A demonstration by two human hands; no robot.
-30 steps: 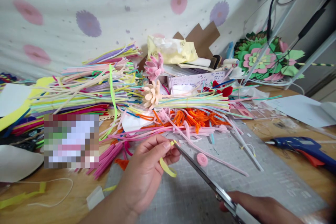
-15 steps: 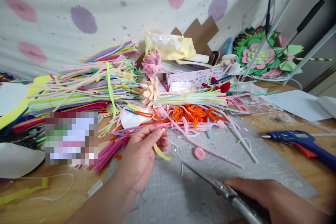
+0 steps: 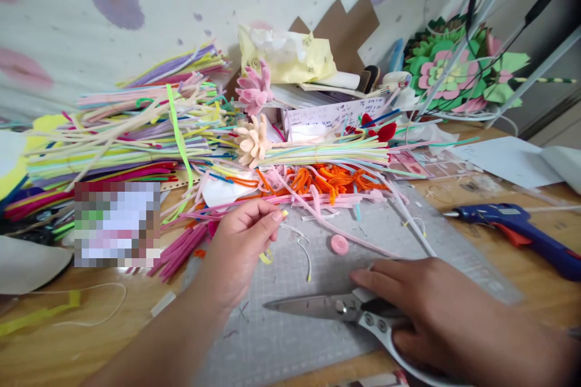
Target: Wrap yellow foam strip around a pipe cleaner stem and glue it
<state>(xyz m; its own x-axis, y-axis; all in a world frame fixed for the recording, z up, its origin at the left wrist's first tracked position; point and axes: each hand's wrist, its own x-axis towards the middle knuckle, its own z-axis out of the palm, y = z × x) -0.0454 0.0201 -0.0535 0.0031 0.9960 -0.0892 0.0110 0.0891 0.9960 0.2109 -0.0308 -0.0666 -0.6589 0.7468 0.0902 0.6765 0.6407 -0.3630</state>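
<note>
My left hand (image 3: pixel 242 245) hovers above the grey cutting mat (image 3: pixel 254 338), thumb and forefinger pinched on a narrow yellow strip (image 3: pixel 265 257). One end peeks out at the fingertips, and the rest hangs under the hand. At the lower right, my right hand (image 3: pixel 422 299) is around the handles of a pair of scissors (image 3: pixel 313 307). Their blades are together, pointing left, low over the mat. A pink coiled disc (image 3: pixel 339 245) and a thin white curved wire (image 3: pixel 309 263) with a yellow tip lie between the hands.
Bundles of coloured pipe cleaners (image 3: pixel 122 145) fill the back left. Pink and cream fuzzy flowers (image 3: pixel 252 140) stand mid-back, with orange stems (image 3: pixel 327 181) nearby. A blue glue gun (image 3: pixel 512 221) lies at right. A paper flower (image 3: pixel 447 81) is behind it.
The scissors have swung flatter, now pointing left, and my right hand has moved up and left over them. The hanging strip shows less below my left hand. The view has shifted slightly.
</note>
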